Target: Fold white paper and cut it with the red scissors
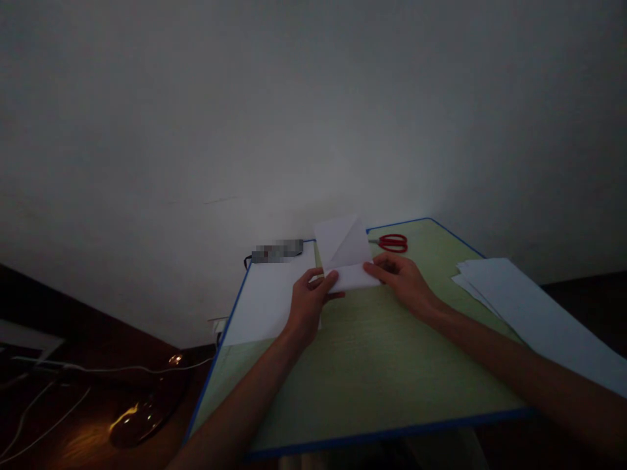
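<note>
A sheet of white paper [345, 245] is held up above the table, with a diagonal crease across its upper part and a folded band along its lower edge. My left hand [309, 297] grips the band's left end, thumb in front and fingers behind. At the right end, my right hand [396, 277] pinches the same paper between thumb and fingers. Just behind the right hand lies a pair of scissors [393, 243] with red handles; its blades are partly hidden by the paper.
The pale green table [382, 372] has a blue edge and stands against a wall. A flat white sheet [264, 300] lies at its left, under a blurred-out object [277, 251]. Several white sheets [529, 300] are stacked at the right. White cables [147, 371] run at the lower left.
</note>
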`<state>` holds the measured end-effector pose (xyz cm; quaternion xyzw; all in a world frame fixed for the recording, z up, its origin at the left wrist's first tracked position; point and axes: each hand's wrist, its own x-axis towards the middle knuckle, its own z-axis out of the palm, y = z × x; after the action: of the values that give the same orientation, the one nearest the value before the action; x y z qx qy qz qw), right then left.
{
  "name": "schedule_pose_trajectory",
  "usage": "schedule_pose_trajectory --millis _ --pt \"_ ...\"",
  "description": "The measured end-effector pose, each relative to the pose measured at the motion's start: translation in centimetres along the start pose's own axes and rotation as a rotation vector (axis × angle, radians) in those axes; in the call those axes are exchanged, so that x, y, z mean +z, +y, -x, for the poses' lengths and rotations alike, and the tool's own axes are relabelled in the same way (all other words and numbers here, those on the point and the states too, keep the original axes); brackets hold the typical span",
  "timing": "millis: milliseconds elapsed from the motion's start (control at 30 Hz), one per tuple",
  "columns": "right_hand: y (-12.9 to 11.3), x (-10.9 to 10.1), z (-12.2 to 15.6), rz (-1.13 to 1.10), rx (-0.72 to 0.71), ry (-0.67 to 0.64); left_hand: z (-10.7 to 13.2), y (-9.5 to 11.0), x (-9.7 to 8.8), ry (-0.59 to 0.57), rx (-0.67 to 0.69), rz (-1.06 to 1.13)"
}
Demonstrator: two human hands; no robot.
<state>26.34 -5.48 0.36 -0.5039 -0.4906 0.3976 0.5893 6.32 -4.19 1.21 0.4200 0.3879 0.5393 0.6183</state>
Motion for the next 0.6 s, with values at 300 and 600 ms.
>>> schedule_pose_trajectory --millis 300,600 --pt "0.23 0.40 0.22 -0.002 -0.003 -0.039 -0.22 0.05 -0.34 0.041 0.037 -0.053" --pt "0.20 0.43 0.26 -0.003 -0.030 -0.058 0.16 0.47 -0.14 0.047 0.042 -0.076"
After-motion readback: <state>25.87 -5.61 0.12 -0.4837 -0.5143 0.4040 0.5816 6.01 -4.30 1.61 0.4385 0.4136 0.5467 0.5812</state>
